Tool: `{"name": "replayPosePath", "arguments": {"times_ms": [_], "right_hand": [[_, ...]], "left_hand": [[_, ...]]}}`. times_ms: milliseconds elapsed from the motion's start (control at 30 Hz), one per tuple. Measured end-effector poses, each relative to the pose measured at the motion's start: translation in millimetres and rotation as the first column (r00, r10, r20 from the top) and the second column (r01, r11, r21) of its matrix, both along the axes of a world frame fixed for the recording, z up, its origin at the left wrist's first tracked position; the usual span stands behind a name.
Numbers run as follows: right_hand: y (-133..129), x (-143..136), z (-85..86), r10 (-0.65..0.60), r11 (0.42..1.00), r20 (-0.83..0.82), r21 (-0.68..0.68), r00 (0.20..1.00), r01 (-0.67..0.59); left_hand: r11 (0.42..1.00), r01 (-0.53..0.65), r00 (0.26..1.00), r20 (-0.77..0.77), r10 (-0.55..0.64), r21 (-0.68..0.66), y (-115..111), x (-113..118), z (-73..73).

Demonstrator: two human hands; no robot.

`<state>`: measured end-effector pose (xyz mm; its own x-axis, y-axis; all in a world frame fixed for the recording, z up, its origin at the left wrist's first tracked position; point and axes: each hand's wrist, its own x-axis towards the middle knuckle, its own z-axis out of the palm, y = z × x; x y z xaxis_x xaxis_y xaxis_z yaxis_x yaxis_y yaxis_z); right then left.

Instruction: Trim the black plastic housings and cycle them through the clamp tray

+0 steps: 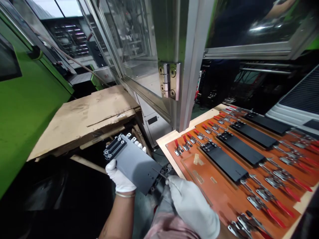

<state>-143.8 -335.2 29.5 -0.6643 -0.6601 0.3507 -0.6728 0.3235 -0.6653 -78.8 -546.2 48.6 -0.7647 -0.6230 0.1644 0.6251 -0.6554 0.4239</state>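
Observation:
My left hand (122, 181), in a white glove, is closed around a flat grey rectangular panel (138, 161). Its thumb lies along the near edge and its fingertips show past the far one. Black ribbed pieces with small light fittings sit at the panel's upper left end. In my gloved right hand (193, 205) a thin dark rod-like tool (159, 173) is pinched, its tip over small dark marks near the panel's lower right end. Whether the tip touches the surface I cannot tell. The right fingers are partly hidden by the glove's back.
At right, an orange fixture board (184, 162) carries several dark panels (224, 161) and red-handled toggle clamps (271, 212). A hinged metal door frame (183, 73) rises at centre. Cardboard (99, 106) covers a surface at left, beside a green machine (27, 99).

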Motion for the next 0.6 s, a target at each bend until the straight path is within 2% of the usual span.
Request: {"name": "replayPosePath", "arguments": {"times_ms": [100, 233, 400, 600], "right_hand": [[-3.8, -6.3, 11.5, 0.024, 0.996, 0.153, 0.085, 0.988, -0.037], [-5.3, -9.2, 14.5, -0.015, 0.99, 0.22, 0.143, 0.975, -0.017], [-3.5, -7.9, 5.6, -0.03, 0.996, 0.175, 0.088, 0.984, 0.015], [-7.7, -3.1, 5.8, -0.018, 0.998, 0.073, 0.062, 0.997, 0.013]], "left_hand": [[1.0, -0.012, 1.0, -0.003, 0.013, 0.004, 2.3, -2.3, 2.8], [0.999, -0.047, 0.999, 0.001, 0.047, -0.002, 4.8, -4.3, 8.4], [0.999, -0.024, 1.0, 0.011, 0.024, -0.04, 1.2, -1.3, 8.8], [0.999, -0.045, 0.998, 0.035, 0.046, -0.029, -0.2, -0.8, 5.3]]}}
